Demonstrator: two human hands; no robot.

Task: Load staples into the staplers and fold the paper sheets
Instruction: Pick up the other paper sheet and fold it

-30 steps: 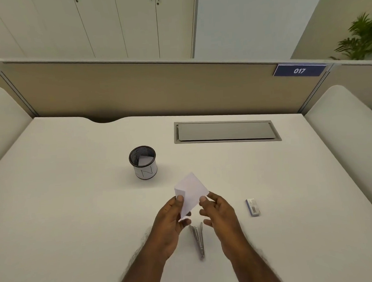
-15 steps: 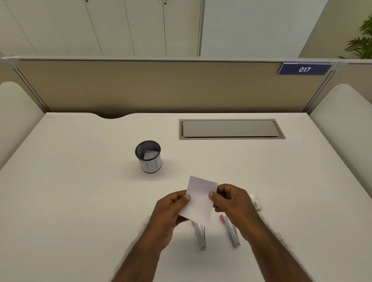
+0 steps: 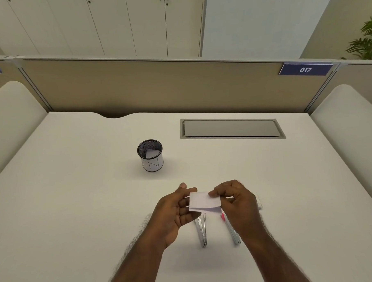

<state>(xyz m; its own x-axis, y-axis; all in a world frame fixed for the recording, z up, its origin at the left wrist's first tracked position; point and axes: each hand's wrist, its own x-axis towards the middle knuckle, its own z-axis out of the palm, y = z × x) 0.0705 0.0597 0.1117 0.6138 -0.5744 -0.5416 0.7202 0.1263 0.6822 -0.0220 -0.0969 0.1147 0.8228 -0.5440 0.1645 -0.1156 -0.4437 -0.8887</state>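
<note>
A small white paper sheet (image 3: pixel 203 202), folded over on itself, hangs above the desk between both hands. My left hand (image 3: pixel 175 211) pinches its left edge and my right hand (image 3: pixel 236 200) pinches its upper right corner. Under the paper two metal staplers lie on the white desk (image 3: pixel 77 209): one opened stapler (image 3: pixel 201 230) in the middle and one stapler with a pink tip (image 3: pixel 230 229) partly under my right wrist. A small white staple box (image 3: pixel 258 202) peeks out to the right of my right hand.
A black mesh pen cup (image 3: pixel 150 155) with a white label and a folded paper inside stands at the middle left. A grey cable hatch (image 3: pixel 231 129) is set into the desk's far right. Beige partitions close off the far edge.
The paper went from an open sheet held upright to folded in half, lower and flatter. Both hands came closer together and shifted their hold; the view tilted upward.
</note>
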